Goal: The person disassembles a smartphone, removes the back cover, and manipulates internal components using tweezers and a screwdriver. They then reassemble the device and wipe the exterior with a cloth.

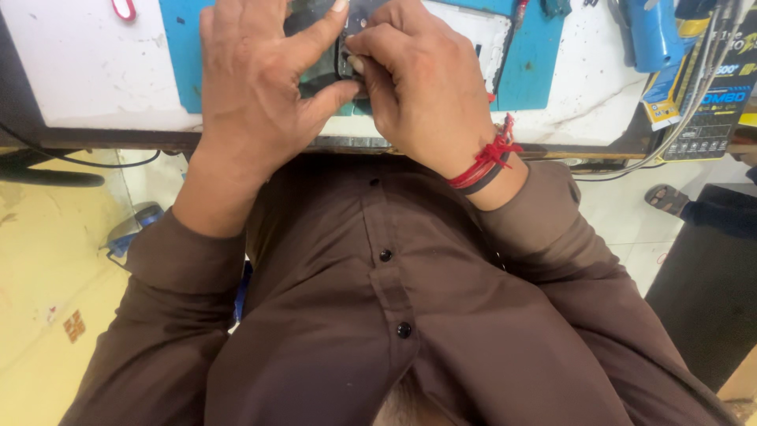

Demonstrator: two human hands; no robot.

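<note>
Held a small dark flat thing [325, 69] up near the top of the view, just above the teal mat [530, 67] and close to the near edge of the white table [95, 79]. Gripped it with the left hand [252, 87], thumb on one side and fingers curled over the far side. Pinched its right edge with the right hand [422, 91], fingers bent tight and pressed close together. Showed a tiny pale tip [356, 63] between those fingers, too small to tell whether nail or little tool. Hid most of the dark thing under both hands, so could not tell its full shape.

Wore a red thread band [490, 162] on the right wrist and a brown shirt [371, 315] with dark buttons. Kept a blue tool [650, 31] and some printed boxes [714, 102] at the far right of the table, with grey cables [678, 134] hanging past them. Left a small red thing [122, 8] at the top left, well apart.

Could slip, probably, with so little of the thing in a pinch grip. Could drop off the table edge onto the lap or the pale floor [47, 300], being held so near that edge. Could crack or bend from too hard a squeeze, being thin. Could scratch too, if that pale tip was a tool and skidded.
</note>
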